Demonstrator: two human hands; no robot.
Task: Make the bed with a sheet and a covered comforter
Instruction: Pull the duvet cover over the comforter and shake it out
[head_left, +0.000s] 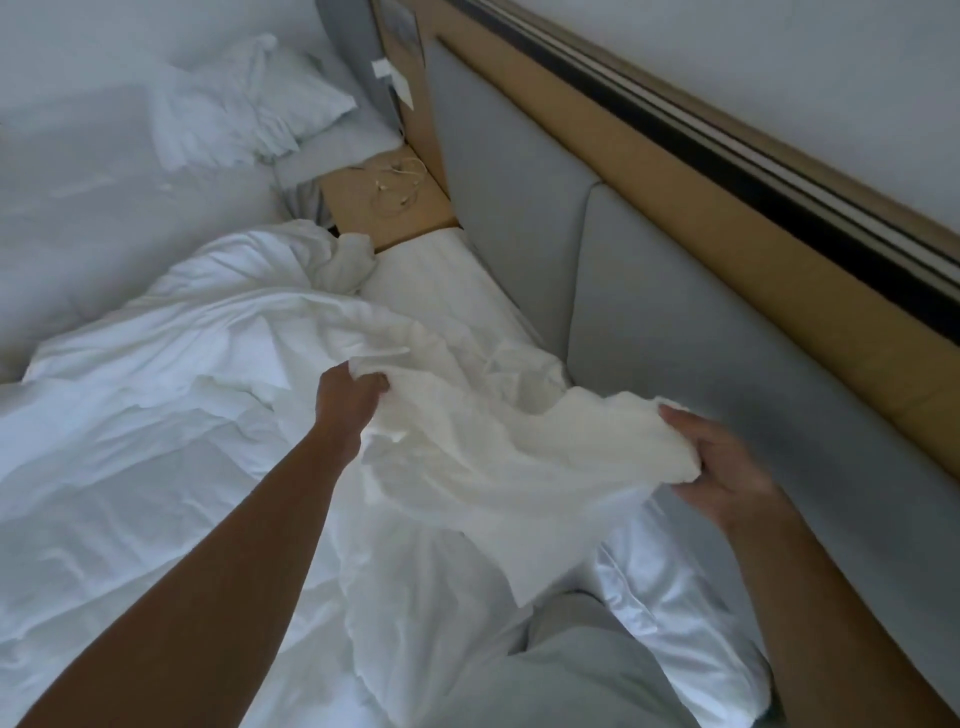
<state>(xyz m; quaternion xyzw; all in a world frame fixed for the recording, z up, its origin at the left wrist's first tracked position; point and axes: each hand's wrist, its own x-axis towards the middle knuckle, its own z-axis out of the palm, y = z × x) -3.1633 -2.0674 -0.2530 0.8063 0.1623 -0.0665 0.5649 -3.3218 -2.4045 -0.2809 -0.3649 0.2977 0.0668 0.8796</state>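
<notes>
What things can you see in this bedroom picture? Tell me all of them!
comforter: one, creamy white, lifted over the near bed
crumpled bedding: one heap, white, on the near bed
shiny pillow: one, white, beside the headboard, bottom right
headboard: one, grey padded, along the wall
bedside table: one, tan wood, between the beds
cable: one, pale, on the bedside table
far pillow: one, white, on the far bed
trousers: one pair, grey-green, bottom
left hand: one, grips the comforter
right hand: one, holds the comforter's edge
</notes>
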